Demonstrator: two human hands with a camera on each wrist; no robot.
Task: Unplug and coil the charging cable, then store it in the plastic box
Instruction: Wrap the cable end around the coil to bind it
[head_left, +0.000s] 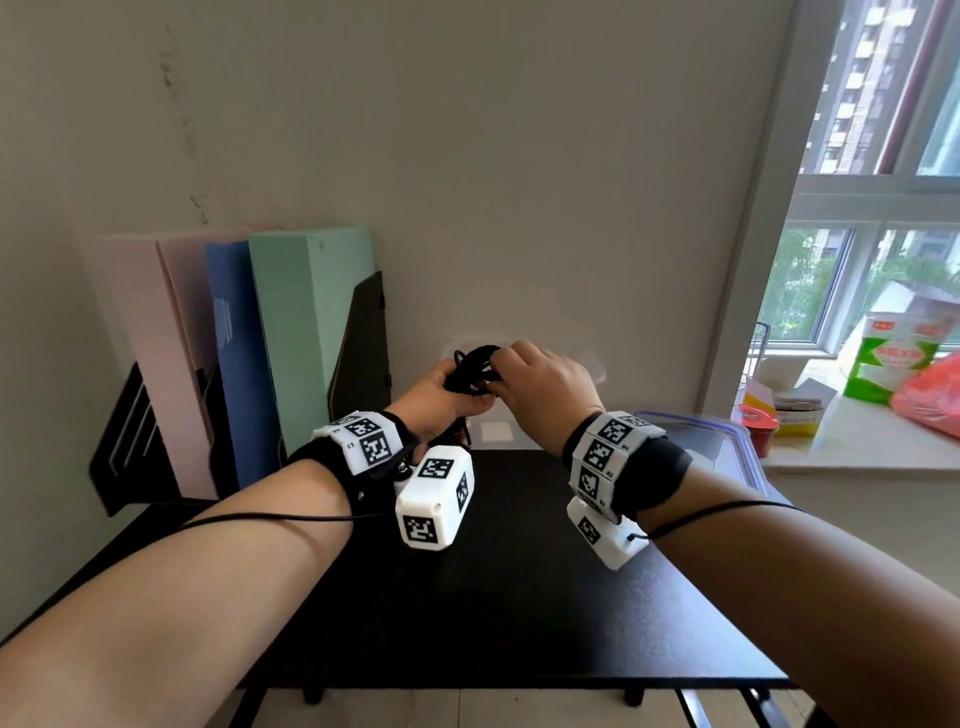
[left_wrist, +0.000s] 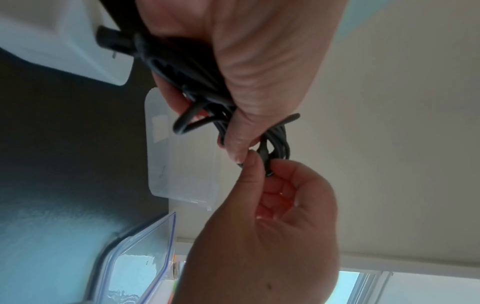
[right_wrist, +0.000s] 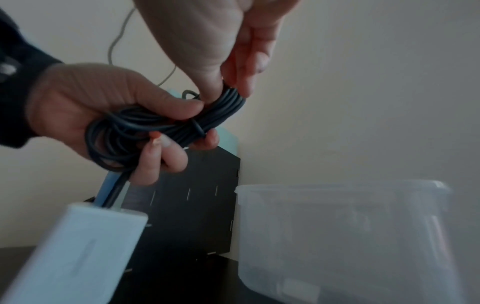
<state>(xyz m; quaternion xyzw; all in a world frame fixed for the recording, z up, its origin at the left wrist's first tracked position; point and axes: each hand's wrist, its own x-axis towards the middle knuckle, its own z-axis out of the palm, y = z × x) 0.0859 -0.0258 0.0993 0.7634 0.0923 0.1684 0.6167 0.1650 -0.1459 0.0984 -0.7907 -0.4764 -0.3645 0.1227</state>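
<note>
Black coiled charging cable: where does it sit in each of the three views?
Head: black coiled charging cable at centre, held between both hands above the black table.
Left wrist: upper centre, gripped in the left hand.
Right wrist: left of centre.
Shared landmark: clear plastic box, also.

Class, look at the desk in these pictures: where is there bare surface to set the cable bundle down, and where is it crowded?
Free: the desk's dark front and middle, between the forearms. Crowded: the back left, taken by folders in a black holder; the back right, by the plastic box and its lid; the windowsill, by packages.
</note>
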